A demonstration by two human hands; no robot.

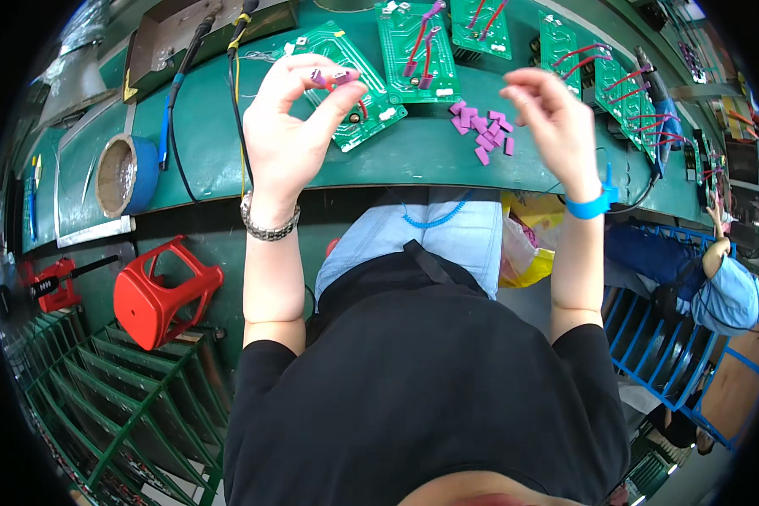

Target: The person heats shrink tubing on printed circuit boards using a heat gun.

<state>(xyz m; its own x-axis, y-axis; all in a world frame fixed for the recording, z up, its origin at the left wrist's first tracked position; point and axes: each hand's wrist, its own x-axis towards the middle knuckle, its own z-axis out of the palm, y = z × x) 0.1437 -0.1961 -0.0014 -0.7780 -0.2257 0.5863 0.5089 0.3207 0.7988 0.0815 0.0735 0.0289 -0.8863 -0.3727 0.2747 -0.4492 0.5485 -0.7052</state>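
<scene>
My left hand is raised over a green circuit board that lies tilted on the bench. Its thumb and fingertips are pinched around a small purple sleeve; another bit of purple shows between the fingers. Part of a red wire appears just beneath that thumb. Held above the bench, my right hand has loosely bent fingers, thumb and forefinger slightly apart, and nothing visible in them. A loose pile of purple sleeves lies to its left, not touched by it.
More circuit boards with red wires lie along the back and right of the green bench. A blue tape roll and a dark cable are at left. On the floor stands a red stool; a seated person is at right.
</scene>
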